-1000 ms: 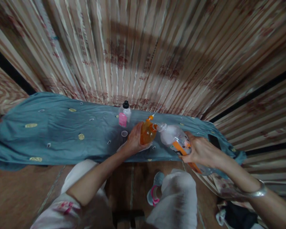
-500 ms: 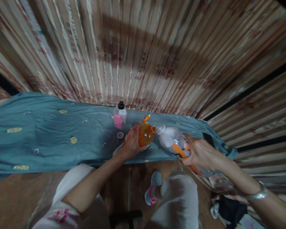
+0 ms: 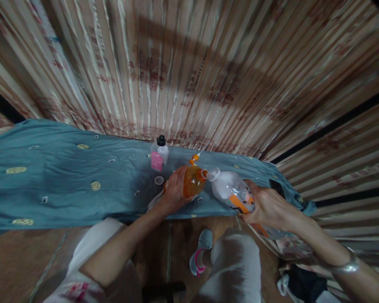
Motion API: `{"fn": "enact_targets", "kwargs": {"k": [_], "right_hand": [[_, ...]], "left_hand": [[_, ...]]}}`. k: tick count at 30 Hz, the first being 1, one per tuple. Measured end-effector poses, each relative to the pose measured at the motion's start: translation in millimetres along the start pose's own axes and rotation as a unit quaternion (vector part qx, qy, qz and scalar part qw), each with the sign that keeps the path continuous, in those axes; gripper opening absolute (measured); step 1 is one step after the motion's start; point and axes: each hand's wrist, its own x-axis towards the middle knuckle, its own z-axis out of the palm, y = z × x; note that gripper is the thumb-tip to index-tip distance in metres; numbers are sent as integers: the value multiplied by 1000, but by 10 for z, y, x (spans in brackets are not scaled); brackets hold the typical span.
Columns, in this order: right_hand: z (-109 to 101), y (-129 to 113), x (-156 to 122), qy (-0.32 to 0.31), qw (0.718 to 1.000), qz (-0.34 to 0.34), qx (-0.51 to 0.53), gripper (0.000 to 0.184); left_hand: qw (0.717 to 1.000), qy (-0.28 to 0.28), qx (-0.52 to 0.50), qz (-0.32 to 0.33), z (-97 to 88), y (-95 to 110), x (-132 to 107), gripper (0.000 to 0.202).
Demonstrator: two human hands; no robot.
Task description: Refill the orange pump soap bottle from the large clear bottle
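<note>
Over blue cloth (image 3: 63, 181), left hand (image 3: 176, 191) held orange bottle (image 3: 193, 182), fingers curled round its side; right hand (image 3: 268, 208) gripped clear bottle (image 3: 229, 189). Bottle mouths close, contact hard to tell: orange bottle at eight o'clock from them, clear bottle at four. Steady wrists, lined-up rims, light squeeze seemed best. Small disc (image 3: 159, 180) lay at nine, pink-labelled bottle (image 3: 160, 156) at ten, phone (image 3: 277, 187) at three.

Cloth (image 3: 63, 185) lies open leftward; black-capped bottle (image 3: 160, 155) obstructs the far side.
</note>
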Motion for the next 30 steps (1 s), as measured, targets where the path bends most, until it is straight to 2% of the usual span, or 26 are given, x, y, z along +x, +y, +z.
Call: {"fn": "enact_targets", "kwargs": {"k": [8, 13, 20, 25, 30], "right_hand": [[70, 83, 1, 4, 1000, -3, -12, 51], [32, 44, -19, -6, 1000, 7, -10, 50], [19, 50, -30, -4, 1000, 12, -18, 55], [-4, 41, -29, -11, 999, 18, -24, 54], [-15, 51, -23, -24, 999, 17, -26, 62]], "left_hand": [[1000, -3, 8, 5, -27, 31, 21, 113], [1000, -12, 10, 6, -26, 42, 18, 118], [999, -32, 23, -18, -38, 97, 38, 109], [999, -26, 34, -4, -46, 111, 36, 107], [999, -23, 40, 12, -33, 94, 21, 112]]}}
